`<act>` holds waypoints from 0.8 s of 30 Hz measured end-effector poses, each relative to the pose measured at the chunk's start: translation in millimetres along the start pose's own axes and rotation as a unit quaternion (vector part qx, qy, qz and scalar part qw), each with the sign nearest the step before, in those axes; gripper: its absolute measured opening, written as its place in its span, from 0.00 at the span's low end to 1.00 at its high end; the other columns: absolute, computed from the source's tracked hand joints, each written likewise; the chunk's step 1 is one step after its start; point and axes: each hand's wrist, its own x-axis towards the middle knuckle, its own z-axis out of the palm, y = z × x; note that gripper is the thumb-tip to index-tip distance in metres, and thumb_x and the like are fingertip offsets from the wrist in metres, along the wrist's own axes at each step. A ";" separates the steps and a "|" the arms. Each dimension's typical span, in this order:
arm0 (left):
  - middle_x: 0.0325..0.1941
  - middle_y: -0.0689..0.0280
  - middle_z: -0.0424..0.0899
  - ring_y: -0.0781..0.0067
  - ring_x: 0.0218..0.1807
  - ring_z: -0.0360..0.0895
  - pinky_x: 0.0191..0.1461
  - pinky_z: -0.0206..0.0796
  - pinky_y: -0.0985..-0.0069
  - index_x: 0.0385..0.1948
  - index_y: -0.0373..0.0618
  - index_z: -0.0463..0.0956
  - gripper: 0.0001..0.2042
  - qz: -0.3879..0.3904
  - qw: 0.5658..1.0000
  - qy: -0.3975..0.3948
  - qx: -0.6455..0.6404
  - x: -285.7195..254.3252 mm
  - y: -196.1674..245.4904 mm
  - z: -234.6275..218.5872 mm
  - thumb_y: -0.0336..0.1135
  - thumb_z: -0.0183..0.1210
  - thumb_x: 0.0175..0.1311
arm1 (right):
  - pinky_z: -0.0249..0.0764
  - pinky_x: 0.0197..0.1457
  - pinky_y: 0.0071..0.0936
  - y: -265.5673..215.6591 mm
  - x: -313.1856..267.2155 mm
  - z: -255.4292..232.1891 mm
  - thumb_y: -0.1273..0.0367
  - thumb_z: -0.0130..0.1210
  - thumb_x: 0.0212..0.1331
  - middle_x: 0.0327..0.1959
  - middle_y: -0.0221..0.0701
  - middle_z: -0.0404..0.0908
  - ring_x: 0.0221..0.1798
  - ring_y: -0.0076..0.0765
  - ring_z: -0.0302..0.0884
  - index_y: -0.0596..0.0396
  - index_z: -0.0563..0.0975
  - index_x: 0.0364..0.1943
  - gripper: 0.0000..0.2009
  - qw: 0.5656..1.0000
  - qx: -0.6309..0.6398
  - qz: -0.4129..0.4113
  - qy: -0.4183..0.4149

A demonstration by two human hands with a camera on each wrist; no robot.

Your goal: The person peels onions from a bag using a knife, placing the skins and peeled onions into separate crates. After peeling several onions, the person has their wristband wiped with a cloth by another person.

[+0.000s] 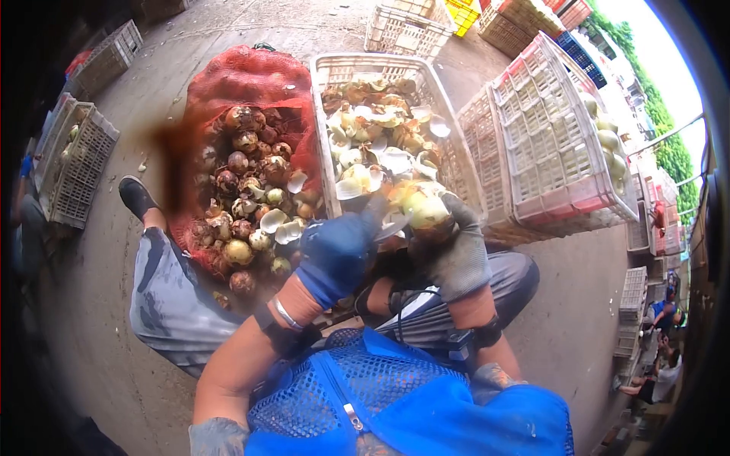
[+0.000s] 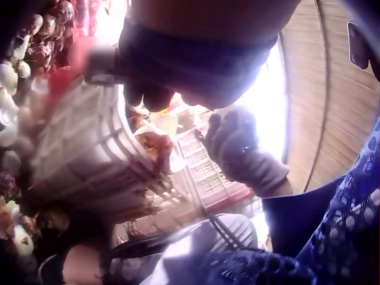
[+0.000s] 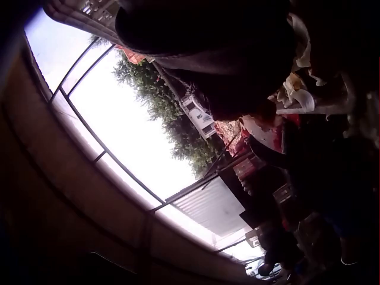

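In the head view my left hand (image 1: pixel 337 247), in a blue glove, has its fingers curled round a small knife, whose pale blade (image 1: pixel 391 229) points toward the onion (image 1: pixel 426 208). That partly peeled onion, yellow-green with a brownish base, is gripped by my right hand (image 1: pixel 461 254) in a grey glove. Both hands meet in front of my lap, over the near end of a white crate (image 1: pixel 328 163) full of onion skins (image 1: pixel 380 133). The left wrist view shows the blue glove (image 2: pixel 190 65) from behind and the grey glove (image 2: pixel 237 145) beyond it. Dark shadow hides the grip in the right wrist view.
Left of the crate lies a red mesh sack (image 1: pixel 247 80), spilling unpeeled onions (image 1: pixel 237 161). Stacked white crates (image 1: pixel 544 144) with pale peeled onions (image 1: pixel 608 140) stand close on the right. Another crate (image 1: pixel 82 163) stands far left. People (image 1: pixel 668 372) sit far right.
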 end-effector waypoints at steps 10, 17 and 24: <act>0.31 0.58 0.86 0.57 0.29 0.84 0.33 0.76 0.62 0.69 0.51 0.77 0.28 -0.062 0.995 -0.038 -0.074 3.2 0.7 26.8 0.27 0.62 0.64 | 0.79 0.65 0.49 22.1 9.2 -22.8 0.60 0.59 0.67 0.56 0.41 0.85 0.57 0.49 0.84 0.54 0.77 0.63 0.23 0.996 0.072 0.007 -0.058; 0.33 0.55 0.89 0.52 0.35 0.88 0.37 0.79 0.59 0.65 0.57 0.79 0.24 -0.098 0.985 -0.135 -0.037 43.4 -5.4 21.5 0.30 0.61 0.66 | 0.82 0.50 0.44 28.6 7.8 -39.6 0.57 0.59 0.67 0.55 0.40 0.85 0.55 0.52 0.84 0.53 0.77 0.63 0.24 0.991 0.120 0.046 -0.036; 0.39 0.55 0.90 0.45 0.40 0.87 0.45 0.79 0.53 0.56 0.60 0.84 0.18 -0.158 0.944 -0.275 0.091 67.0 -45.8 34.2 0.36 0.58 0.66 | 0.81 0.44 0.36 18.7 8.7 -45.4 0.55 0.56 0.69 0.59 0.42 0.81 0.54 0.48 0.81 0.52 0.74 0.66 0.26 0.987 0.148 0.052 -0.040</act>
